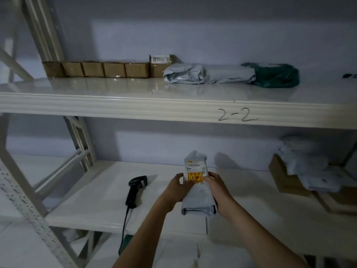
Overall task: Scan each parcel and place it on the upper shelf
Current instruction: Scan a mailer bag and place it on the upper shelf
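Observation:
A grey poly-bag parcel (pixel 197 198) with a white label and a yellow-and-red sticker is held upright over the lower shelf (pixel 92 209). My left hand (pixel 178 187) grips its left side and my right hand (pixel 217 188) grips its right side. A black corded barcode scanner (pixel 135 188) lies on the lower shelf to the left of my hands. The upper shelf (pixel 116 105), marked "2-2", carries a row of several brown boxes (pixel 96 69), a grey poly-bag parcel (pixel 208 75) and a green bag parcel (pixel 276 76).
At the right end of the lower shelf sits a pile of cardboard boxes (pixel 286 178) and grey bags (pixel 309 163). White rack posts and diagonal braces (pixel 21 176) stand at the left. The wall closes off the back of both shelves.

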`<action>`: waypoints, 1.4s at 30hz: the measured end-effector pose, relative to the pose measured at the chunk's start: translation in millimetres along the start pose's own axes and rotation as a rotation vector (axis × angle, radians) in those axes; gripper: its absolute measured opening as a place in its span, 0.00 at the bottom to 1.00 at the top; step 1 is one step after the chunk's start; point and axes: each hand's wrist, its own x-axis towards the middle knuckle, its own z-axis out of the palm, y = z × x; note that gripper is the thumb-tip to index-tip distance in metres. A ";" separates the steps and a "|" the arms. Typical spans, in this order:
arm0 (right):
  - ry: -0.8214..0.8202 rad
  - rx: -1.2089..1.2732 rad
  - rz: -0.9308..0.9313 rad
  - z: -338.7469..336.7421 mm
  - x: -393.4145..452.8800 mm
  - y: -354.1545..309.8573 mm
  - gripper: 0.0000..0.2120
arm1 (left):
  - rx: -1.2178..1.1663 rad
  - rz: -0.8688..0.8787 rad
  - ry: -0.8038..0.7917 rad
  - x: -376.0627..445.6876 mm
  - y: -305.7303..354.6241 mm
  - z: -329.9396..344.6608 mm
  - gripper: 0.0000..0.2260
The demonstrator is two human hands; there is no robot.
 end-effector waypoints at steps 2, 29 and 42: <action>-0.027 -0.022 -0.025 -35.2 -24.1 -6.8 0.15 | -0.027 0.028 0.035 -17.4 1.1 30.1 0.21; 0.113 -0.152 -0.444 -212.7 -299.0 -141.3 0.12 | 0.241 0.564 -0.306 -258.2 163.8 192.1 0.28; 0.039 -0.018 -0.658 -296.6 -319.9 -195.6 0.19 | 0.105 0.782 -0.231 -270.6 216.2 269.9 0.32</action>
